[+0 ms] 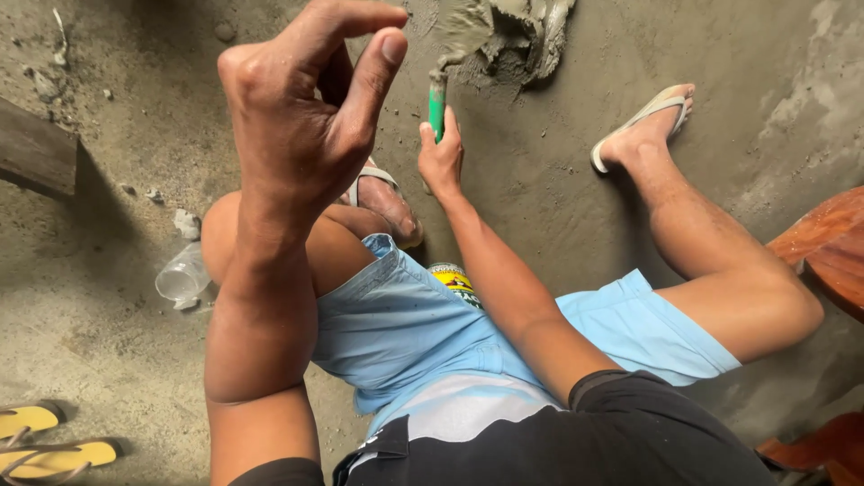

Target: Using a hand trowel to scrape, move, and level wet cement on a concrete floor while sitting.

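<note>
Closest to the camera, the left hand (306,117) is raised in the air, holding nothing, its fingers loosely curled with the thumb and forefinger bent toward each other but not touching. Its forearm rises from the bottom edge, in front of the bent left knee. Below and behind it are light blue shorts (423,333) and the hem of a black shirt (576,441). At the lower left corner, 2 yellow sandals (45,441) lie on the ground, and a crumpled clear plastic cup (184,277) lies just beside the left knee.

Further out, the right hand (439,162) reaches down between the legs and is closed around the green handle of a trowel (437,106). The handle stands nearly upright in the grip, and its metal neck runs up into a mound of wet grey cement (513,36) on the concrete floor (549,171); the blade is buried in the mound and cannot be seen. Each foot wears a pale flip-flop, the right one (643,117) planted well apart from the cement, to its right. Reddish wooden furniture (828,243) shows at the right edge, a dark plank (36,153) at the left
</note>
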